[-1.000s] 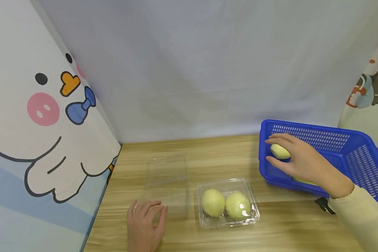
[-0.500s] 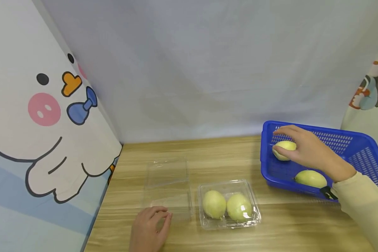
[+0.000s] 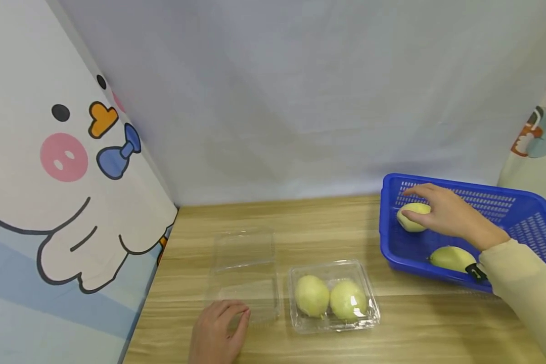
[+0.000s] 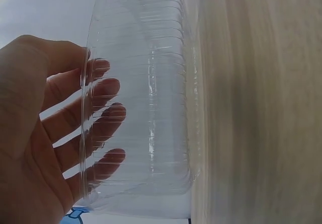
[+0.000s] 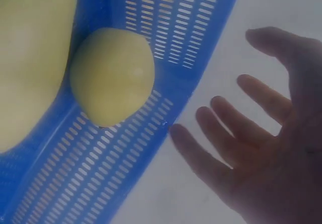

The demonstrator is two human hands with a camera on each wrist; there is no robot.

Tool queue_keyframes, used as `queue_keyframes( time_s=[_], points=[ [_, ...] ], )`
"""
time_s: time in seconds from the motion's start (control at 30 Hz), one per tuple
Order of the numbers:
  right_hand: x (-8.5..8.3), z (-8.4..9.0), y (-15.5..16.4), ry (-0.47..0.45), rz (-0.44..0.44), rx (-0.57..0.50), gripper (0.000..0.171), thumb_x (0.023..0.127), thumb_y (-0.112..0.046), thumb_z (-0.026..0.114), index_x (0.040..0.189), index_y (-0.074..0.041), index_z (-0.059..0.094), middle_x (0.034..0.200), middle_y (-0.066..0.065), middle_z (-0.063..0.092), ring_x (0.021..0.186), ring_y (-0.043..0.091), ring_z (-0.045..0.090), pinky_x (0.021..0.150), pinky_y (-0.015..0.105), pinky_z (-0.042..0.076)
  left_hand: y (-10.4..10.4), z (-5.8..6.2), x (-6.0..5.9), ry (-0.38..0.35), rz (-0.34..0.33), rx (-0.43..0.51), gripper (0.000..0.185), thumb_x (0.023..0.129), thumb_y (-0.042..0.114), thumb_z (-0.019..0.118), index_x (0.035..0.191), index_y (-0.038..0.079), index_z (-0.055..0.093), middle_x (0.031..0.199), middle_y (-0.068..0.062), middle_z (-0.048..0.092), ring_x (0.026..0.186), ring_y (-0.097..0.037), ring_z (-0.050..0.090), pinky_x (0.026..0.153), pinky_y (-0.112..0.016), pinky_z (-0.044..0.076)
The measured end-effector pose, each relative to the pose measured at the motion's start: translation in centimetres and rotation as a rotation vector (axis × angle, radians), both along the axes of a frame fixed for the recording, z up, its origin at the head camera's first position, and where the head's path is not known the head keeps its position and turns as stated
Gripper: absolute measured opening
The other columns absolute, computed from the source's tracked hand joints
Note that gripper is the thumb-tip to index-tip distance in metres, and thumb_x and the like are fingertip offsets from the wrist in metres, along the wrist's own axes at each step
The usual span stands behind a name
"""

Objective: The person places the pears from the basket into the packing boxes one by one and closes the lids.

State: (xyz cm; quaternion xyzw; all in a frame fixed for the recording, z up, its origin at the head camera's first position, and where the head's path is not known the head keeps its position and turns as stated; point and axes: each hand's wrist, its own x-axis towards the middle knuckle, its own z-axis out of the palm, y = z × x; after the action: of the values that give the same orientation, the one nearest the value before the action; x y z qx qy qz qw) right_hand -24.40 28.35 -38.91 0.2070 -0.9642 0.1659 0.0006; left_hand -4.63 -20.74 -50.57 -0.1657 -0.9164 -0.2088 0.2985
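Pale-green fruit (image 3: 409, 226) in blue basket (image 3: 406, 249), below spread right hand (image 3: 448, 211), apart, left hand (image 3: 217, 331) at clear container (image 3: 247, 264), pinch uncertain.

A smooth, pale yellow-green melon (image 3: 408, 226) lies at right-centre; a clear, ribbed plastic container (image 3: 245, 275) lies lower centre-left

- a table (image 3: 418, 328) with a light wood-grain top
- a plain pale grey cloth (image 3: 300, 101) hanging behind the table, softly creased
- a white printed cloth (image 3: 9, 55) along the left, with pale blue bands low down
- on that cloth, a cartoon animal outlined in black, with dark eyes (image 3: 61, 112), an orange beak (image 3: 102, 120), pink cheeks (image 3: 54, 164) and a blue bow tie (image 3: 111, 163)
- at far right, another printed cloth (image 3: 528, 174) with part of a cartoon figure (image 3: 540, 139)
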Motion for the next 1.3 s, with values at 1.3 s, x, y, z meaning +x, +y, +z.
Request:
queue_keyframes(
  time_s=[1.3],
  points=[
    [-2.8, -4.7, 2.7, -0.273, -0.008, 0.163, 0.065, 0.087, -0.031, 0.084, 0.128, 0.014, 0.063, 0.106, 0.026, 0.072, 0.096, 0.043, 0.068, 0.077, 0.054, 0.058, 0.0, -0.8, 0.1, -0.048, 0.032, -0.016, 0.016, 0.078, 0.016, 0.094, 0.086, 0.021, 0.081, 0.089, 0.009, 0.078, 0.08, -0.008, 0.072, 0.07, -0.029, 0.061]
  ],
)
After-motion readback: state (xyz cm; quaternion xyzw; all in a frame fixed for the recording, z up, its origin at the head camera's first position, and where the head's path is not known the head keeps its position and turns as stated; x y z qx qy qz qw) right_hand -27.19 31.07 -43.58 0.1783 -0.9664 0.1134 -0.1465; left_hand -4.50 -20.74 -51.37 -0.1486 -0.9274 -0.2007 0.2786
